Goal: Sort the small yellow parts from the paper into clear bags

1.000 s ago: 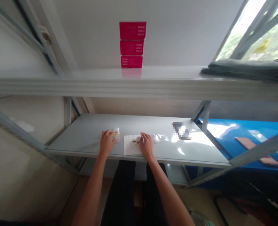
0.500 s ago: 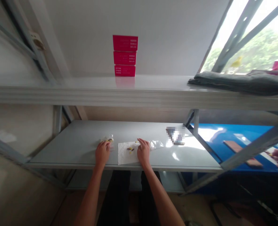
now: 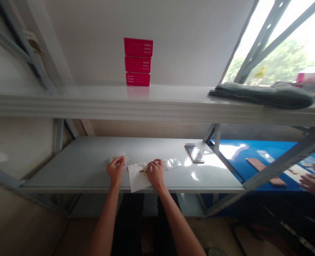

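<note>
My left hand (image 3: 115,172) is at the shelf's left-middle, thumb and fingers pinched together. What they pinch, if anything, is too small to see. Just behind these fingertips lies a clear plastic bag (image 3: 120,155), its contents hard to make out. My right hand (image 3: 155,173) rests over the right part of a white sheet (image 3: 136,181), fingers curled down and closed. Beside those fingertips are small dark and yellow pieces (image 3: 143,171) on the sheet. Whether the fingers hold a piece is hidden. A second clear plastic bag (image 3: 172,163) lies right of this hand.
The grey shelf board (image 3: 93,149) has a blurred-out object (image 3: 195,153) at its right. Above, an upper shelf (image 3: 101,93) bears three stacked pink-red boxes (image 3: 138,64) and a folded grey cloth (image 3: 261,95). Past a metal post, another person's hands (image 3: 313,180) are over a blue table (image 3: 234,153).
My right hand has moved left over the small pieces, its fingers now curled. The white sheet has turned slightly. My left fingertips have pinched together at the bag's near side. The view shifted a little.
</note>
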A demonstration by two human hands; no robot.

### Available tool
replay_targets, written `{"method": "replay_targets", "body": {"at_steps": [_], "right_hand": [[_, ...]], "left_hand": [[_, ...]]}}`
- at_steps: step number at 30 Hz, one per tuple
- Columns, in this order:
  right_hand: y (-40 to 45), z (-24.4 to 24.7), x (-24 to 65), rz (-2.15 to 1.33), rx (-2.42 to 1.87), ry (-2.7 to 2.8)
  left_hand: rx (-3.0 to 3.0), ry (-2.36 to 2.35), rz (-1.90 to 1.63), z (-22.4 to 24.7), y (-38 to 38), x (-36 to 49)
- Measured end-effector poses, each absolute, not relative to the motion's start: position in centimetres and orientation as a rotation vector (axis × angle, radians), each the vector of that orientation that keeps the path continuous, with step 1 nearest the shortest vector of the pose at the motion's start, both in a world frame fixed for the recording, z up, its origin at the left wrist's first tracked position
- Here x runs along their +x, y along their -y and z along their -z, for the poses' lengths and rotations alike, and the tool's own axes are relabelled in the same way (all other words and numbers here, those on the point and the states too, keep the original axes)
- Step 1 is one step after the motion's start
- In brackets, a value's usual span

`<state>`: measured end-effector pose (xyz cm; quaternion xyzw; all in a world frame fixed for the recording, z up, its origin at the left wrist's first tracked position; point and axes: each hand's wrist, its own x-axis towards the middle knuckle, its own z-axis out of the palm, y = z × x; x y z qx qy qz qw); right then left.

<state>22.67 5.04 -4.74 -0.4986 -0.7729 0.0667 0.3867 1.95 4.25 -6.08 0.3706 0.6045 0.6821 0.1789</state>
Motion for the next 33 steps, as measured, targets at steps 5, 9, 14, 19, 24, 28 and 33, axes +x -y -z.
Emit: {"method": "replay_targets", "body": {"at_steps": [5, 9, 14, 19, 24, 28, 33], "right_hand": [[-5.0, 4.9, 22.8, -0.204, -1.262, 1.914], [-5.5, 5.5, 22.8, -0.214, -1.280, 1.953], [-5.7, 5.8, 22.7, -0.210, -1.308, 2.045], [-5.6, 5.9, 22.7, -0.178, -1.285, 2.070], [-6.0, 6.2, 22.4, -0.092, -1.370, 2.103], [-6.7, 5.7, 22.4, -0.088, -1.424, 2.122], [-8.2, 4.7, 23.0, -0.093, -1.482, 2.132]], "left_hand": [[1.078, -1.557, -1.881, 6.5, -3.9, 3.4], [1.111, -1.608, -1.837, 6.5, -3.3, 3.7], [1.085, -1.619, -1.783, 6.8, -3.3, 3.4], [1.251, -1.663, -1.672, 6.7, -3.3, 3.5], [1.769, -1.912, -1.353, 5.9, -2.7, 4.3], [1.930, -2.040, -1.195, 5.7, -2.6, 4.7], [1.976, -1.993, -1.161, 6.2, -3.0, 4.7]]}}
